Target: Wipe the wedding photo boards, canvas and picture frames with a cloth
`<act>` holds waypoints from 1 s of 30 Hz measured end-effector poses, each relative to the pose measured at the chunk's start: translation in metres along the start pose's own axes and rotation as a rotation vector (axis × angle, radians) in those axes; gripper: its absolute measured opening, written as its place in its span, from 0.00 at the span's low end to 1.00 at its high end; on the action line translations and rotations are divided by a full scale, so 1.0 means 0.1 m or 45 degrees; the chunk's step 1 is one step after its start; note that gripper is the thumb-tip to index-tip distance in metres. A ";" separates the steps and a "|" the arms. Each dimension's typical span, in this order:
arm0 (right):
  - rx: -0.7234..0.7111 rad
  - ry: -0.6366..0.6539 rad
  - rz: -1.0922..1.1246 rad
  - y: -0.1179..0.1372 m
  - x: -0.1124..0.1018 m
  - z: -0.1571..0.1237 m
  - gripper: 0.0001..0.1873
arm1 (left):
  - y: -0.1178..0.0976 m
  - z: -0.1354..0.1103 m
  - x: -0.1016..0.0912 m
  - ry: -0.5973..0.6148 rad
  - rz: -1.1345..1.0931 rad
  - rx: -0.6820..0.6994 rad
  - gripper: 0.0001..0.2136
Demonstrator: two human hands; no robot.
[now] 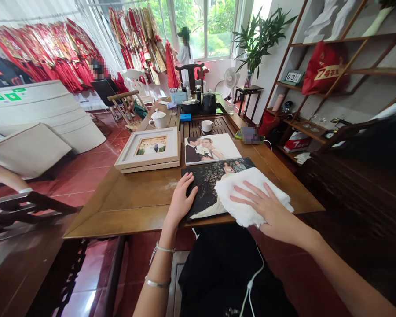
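A dark photo panel (204, 187) with a couple and a long pale dress train lies at the table's near edge. My left hand (182, 196) rests on its left edge, fingers stretched and thumb apart. Over the panel's right part spreads a white cloth (239, 211), partly hiding the picture. My right hand (264, 207) lies flat on this cloth with spread fingers, pressing it down. Just beyond is a lighter photo panel (226, 147) of a couple. Left of it, a pale wooden picture frame (128, 154) is stacked on another frame.
On the wooden table (119, 207) stand a lidded white mug (158, 119), a small white cup (207, 126), a blue box (185, 117) and a dark pot (209, 103). A phone (250, 135) lies at the right edge. Shelves rise at right; two people are farther back.
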State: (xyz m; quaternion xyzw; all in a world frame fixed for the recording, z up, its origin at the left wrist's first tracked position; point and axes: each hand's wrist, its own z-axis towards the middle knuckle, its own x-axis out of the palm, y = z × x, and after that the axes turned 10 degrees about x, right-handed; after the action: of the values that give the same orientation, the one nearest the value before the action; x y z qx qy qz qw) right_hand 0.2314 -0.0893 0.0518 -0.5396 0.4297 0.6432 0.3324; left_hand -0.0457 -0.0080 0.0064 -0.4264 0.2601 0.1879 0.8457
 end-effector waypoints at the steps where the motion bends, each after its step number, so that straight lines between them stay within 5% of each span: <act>1: 0.005 -0.001 0.005 -0.03 -0.01 0.08 0.50 | 0.00 0.00 0.00 0.005 0.005 -0.002 0.17; 10: 0.169 0.028 0.049 -0.37 -0.01 1.16 0.33 | 0.00 0.00 0.00 0.022 0.032 -0.001 0.17; 14: 0.221 -0.006 -0.019 -0.30 0.00 1.37 0.30 | 0.00 0.00 0.01 0.011 0.028 0.001 0.17; 18: 0.111 -0.030 -0.070 -0.09 0.06 1.20 0.36 | 0.00 0.00 0.02 0.002 0.030 -0.007 0.17; 24: -0.140 -0.004 -0.024 0.20 0.08 0.46 0.48 | -0.01 0.00 0.03 0.017 0.037 -0.015 0.17; 30: -0.152 0.129 0.132 0.08 -0.07 0.00 0.48 | -0.02 0.00 0.02 0.014 0.025 -0.014 0.17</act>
State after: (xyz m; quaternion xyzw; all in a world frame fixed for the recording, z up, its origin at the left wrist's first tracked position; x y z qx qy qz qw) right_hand 0.2252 -0.0922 0.0605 -0.5672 0.4342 0.6560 0.2438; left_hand -0.0429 -0.0087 0.0065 -0.4295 0.2678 0.1955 0.8400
